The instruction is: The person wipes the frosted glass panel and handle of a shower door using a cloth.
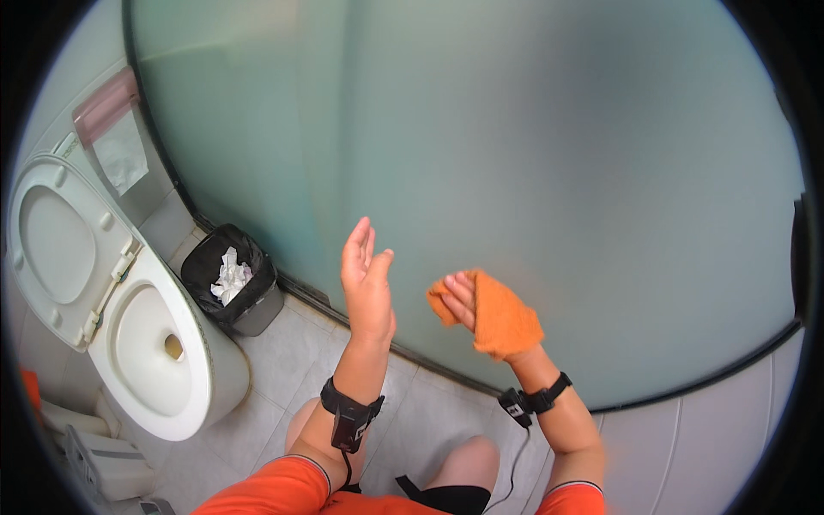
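Note:
My left hand [369, 287] is raised in front of a frosted green glass panel [566, 172], its fingers stretched and nothing in it. To its right, my right hand [462, 300] has an orange cloth [506, 318] wrapped over its back and side, with the curled fingertips showing at the cloth's edge. The cloth is close to the glass; I cannot tell whether it touches. A black strap with a small box sits round each of my forearms, with a cable running down from it.
At the left stands a white toilet [193, 369] with its lid [56, 245] up. Beside it, a lined grey bin [257, 313] holds crumpled paper [230, 276]. A pink paper holder [107, 105] hangs on the wall. The panel's dark bottom rail [446, 380] curves along the tiled floor [266, 365].

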Tool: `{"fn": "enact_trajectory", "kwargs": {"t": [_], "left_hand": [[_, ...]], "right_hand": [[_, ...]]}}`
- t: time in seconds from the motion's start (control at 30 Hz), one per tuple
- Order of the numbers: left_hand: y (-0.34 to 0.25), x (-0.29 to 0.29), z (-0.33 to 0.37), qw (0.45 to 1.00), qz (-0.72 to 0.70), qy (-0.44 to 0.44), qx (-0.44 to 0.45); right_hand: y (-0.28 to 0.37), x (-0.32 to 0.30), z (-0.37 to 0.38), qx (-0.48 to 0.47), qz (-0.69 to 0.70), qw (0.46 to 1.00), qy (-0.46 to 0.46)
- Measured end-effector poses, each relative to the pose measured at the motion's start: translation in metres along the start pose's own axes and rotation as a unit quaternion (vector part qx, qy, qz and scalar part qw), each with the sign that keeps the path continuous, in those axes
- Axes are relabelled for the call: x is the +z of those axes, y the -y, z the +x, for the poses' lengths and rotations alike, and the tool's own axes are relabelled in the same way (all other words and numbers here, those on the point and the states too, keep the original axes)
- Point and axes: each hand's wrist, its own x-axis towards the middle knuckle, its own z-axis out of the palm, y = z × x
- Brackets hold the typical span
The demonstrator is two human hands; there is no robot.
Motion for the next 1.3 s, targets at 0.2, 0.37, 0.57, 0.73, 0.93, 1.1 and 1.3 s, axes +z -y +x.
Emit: {"fn": "enact_trajectory", "kwargs": {"t": [0.2, 0.37, 0.57, 0.73, 0.93, 1.1, 1.3], "left_hand": [[-0.003, 0.010, -0.019, 0.998, -0.005, 0.069, -0.003], [-0.017, 0.019, -0.030, 0.987, 0.019, 0.161, -0.017], [-0.025, 0.040, -0.057, 0.963, 0.055, 0.255, -0.063], [-0.025, 0.043, -0.077, 0.930, -0.050, 0.324, -0.167], [-0.031, 0.031, -0.082, 0.665, -0.583, 0.327, -0.333], [-0.062, 0.029, -0.034, 0.898, -0.310, 0.262, 0.170], [-0.151, 0.053, 0.092, 0.901, 0.053, 0.093, 0.420]], "right_hand": [[0.020, -0.018, -0.045, -0.116, 0.074, 0.990, -0.040], [-0.001, -0.033, -0.093, -0.118, 0.168, 0.978, -0.040], [0.003, -0.046, -0.106, -0.137, 0.140, 0.979, -0.062], [0.030, -0.024, -0.086, -0.143, 0.004, 0.989, -0.037], [0.081, 0.024, -0.074, -0.294, -0.381, 0.876, -0.006], [0.100, -0.013, -0.072, -0.481, -0.595, 0.603, -0.227], [0.094, -0.041, -0.056, -0.413, -0.669, 0.564, -0.255]]}}
